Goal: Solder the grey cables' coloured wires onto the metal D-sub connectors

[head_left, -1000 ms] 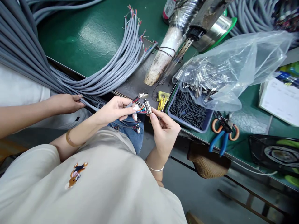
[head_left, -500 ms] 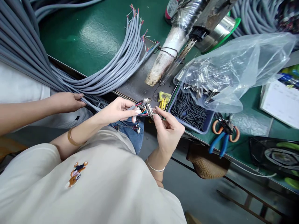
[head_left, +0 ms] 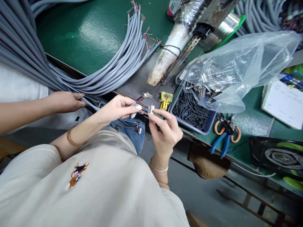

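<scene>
My left hand [head_left: 119, 108] is closed on a grey cable end, its thumb and fingers pinching just behind the fanned-out coloured wires [head_left: 143, 110]. Those wires run into a multi-pin metal connector [head_left: 151, 109]. At that connector my right hand [head_left: 165, 127] is closed, thumb and index fingertips on its edge. A second small connector [head_left: 147, 95] sticks out on dark and red wires above my left fingertips. More wired connectors [head_left: 139, 130] hang over a blue-jeaned lap below. The cable inside my left palm is hidden.
Another person's hand [head_left: 72, 101] holds the grey cable bundle [head_left: 104, 78] at left. A blue bin [head_left: 208, 126] of short black tubes, a plastic bag [head_left: 251, 69] of metal connectors, pliers [head_left: 223, 138], a yellow clip tool [head_left: 165, 102] and a solder spool [head_left: 220, 31] occupy the green bench.
My right fingers have shifted slightly left and spread more around the connector, which has turned in my grasp. The second connector now stands higher, apart from the first. The other person's hand stays put.
</scene>
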The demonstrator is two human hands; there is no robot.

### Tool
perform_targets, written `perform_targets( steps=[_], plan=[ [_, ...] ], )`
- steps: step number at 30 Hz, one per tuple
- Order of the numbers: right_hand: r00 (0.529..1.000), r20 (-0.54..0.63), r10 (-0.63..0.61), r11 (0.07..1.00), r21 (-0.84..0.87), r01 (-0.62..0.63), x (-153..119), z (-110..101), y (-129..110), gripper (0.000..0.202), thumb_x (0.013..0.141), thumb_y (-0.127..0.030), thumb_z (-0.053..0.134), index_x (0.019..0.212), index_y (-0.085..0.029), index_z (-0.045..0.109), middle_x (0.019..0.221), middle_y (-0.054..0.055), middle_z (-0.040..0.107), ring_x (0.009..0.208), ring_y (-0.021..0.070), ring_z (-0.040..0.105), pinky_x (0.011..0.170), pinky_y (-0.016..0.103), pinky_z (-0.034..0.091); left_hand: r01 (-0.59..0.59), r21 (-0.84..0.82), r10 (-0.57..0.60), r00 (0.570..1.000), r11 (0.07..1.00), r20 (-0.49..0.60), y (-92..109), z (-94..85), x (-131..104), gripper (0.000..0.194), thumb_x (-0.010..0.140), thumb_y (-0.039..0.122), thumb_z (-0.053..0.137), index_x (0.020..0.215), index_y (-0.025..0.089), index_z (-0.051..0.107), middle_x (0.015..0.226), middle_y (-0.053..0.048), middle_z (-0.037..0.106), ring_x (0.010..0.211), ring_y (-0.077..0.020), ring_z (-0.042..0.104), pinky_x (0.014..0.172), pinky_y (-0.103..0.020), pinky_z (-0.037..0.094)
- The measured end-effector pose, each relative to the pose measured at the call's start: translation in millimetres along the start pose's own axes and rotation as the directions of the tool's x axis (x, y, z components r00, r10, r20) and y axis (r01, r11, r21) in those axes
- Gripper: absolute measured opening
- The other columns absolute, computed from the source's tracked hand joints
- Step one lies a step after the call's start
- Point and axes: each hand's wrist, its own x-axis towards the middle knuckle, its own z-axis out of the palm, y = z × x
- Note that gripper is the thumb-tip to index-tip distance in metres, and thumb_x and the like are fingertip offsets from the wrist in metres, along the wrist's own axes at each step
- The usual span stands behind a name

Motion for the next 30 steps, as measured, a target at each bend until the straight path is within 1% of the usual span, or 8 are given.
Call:
perform_targets(
  steps=[3, 5, 8, 13, 17, 21, 26, 30],
  plan=[
    [0.996, -0.083, -0.021, 1.000, -0.006, 0.020, -7.3, 5.2, 0.0, 0.028, 0.089, -0.019, 0.073, 0.111, -0.036, 0.078, 0.105, 0.000, 0.077, 0.053, 0.0056, 0.052, 0.052, 0.024, 0.045, -0.002, -0.006, 0.002, 0.999, 1.000, -0.034, 1.2, 1.8, -1.7, 0.036, 0.079, 0.043, 0.080, 0.068, 0.011, 0.067, 0.056, 0.002, 0.052, 0.050, -0.0051, 0.035, 0.046, -0.020, 0.024],
    [0.994, -0.102, 0.034, 0.998, 0.059, -0.028, -9.0, 7.6, -0.9, 0.021, 0.090, -0.023, 0.074, 0.107, -0.034, 0.078, 0.102, 0.001, 0.077, 0.055, 0.0066, 0.055, 0.052, 0.024, 0.045, 0.001, -0.007, -0.002, 0.999, 1.000, -0.043, 2.9, 4.2, -2.6, 0.034, 0.076, 0.040, 0.081, 0.068, 0.011, 0.066, 0.056, 0.003, 0.050, 0.051, -0.0053, 0.035, 0.048, -0.020, 0.024],
    [0.971, -0.105, 0.215, 0.968, 0.156, -0.197, -8.6, 9.6, -3.7, 0.010, 0.093, -0.029, 0.071, 0.097, -0.028, 0.079, 0.090, 0.002, 0.076, 0.063, 0.0106, 0.061, 0.053, 0.025, 0.044, -0.006, -0.015, 0.005, 0.999, 1.000, -0.048, 5.4, 7.7, -3.2, 0.031, 0.073, 0.036, 0.083, 0.067, 0.011, 0.066, 0.059, 0.002, 0.053, 0.056, -0.0068, 0.041, 0.053, -0.021, 0.032],
    [0.875, -0.008, 0.483, 0.846, 0.263, -0.465, -5.8, 10.4, -10.0, 0.026, 0.089, -0.036, 0.072, 0.110, -0.023, 0.079, 0.081, 0.000, 0.075, 0.045, 0.0043, 0.033, 0.043, 0.024, 0.031, -0.012, -0.013, 0.011, 0.999, 1.000, -0.044, 6.5, 8.3, -3.6, 0.028, 0.072, 0.032, 0.081, 0.064, 0.011, 0.064, 0.060, 0.002, 0.053, 0.059, -0.0075, 0.043, 0.057, -0.021, 0.034],
    [0.823, 0.073, 0.564, 0.753, 0.365, -0.548, -3.6, 11.1, -12.7, 0.032, 0.089, -0.039, 0.071, 0.113, -0.021, 0.079, 0.081, 0.003, 0.077, 0.052, 0.0084, 0.053, 0.047, 0.023, 0.042, -0.014, -0.024, 0.012, 0.998, 1.000, -0.064, 7.4, 7.7, -3.2, 0.024, 0.072, 0.029, 0.079, 0.064, 0.011, 0.065, 0.061, 0.001, 0.056, 0.060, -0.0078, 0.045, 0.057, -0.020, 0.036],
    [0.809, 0.091, 0.581, 0.709, 0.432, -0.558, -3.1, 13.1, -12.4, 0.032, 0.088, -0.041, 0.072, 0.112, -0.022, 0.079, 0.088, 0.005, 0.079, 0.072, 0.0157, 0.071, 0.060, 0.028, 0.057, -0.006, -0.034, 0.004, 0.998, 0.999, -0.069, 9.2, 8.6, -2.5, 0.020, 0.071, 0.027, 0.079, 0.067, 0.011, 0.067, 0.061, 0.001, 0.058, 0.057, -0.0066, 0.045, 0.054, -0.019, 0.035],
    [0.804, 0.071, 0.590, 0.714, 0.419, -0.561, -3.3, 15.3, -15.2, 0.034, 0.089, -0.045, 0.071, 0.113, -0.022, 0.079, 0.093, 0.006, 0.080, 0.081, 0.0192, 0.074, 0.067, 0.033, 0.063, 0.007, -0.034, -0.010, 0.997, 0.999, -0.082, 4.7, 7.0, -3.2, 0.024, 0.071, 0.031, 0.083, 0.071, 0.011, 0.069, 0.060, 0.001, 0.058, 0.050, -0.0043, 0.037, 0.046, -0.018, 0.027],
    [0.803, 0.059, 0.593, 0.713, 0.425, -0.558, -4.8, 16.2, -17.8, 0.034, 0.089, -0.045, 0.071, 0.113, -0.022, 0.079, 0.094, 0.006, 0.080, 0.082, 0.0184, 0.074, 0.067, 0.032, 0.062, -0.025, 0.007, 0.025, 0.997, 1.000, -0.070, -1.5, 3.1, -3.4, 0.029, 0.079, 0.036, 0.080, 0.069, 0.011, 0.071, 0.054, 0.002, 0.053, 0.048, -0.0047, 0.039, 0.045, -0.018, 0.029]
  ],
)
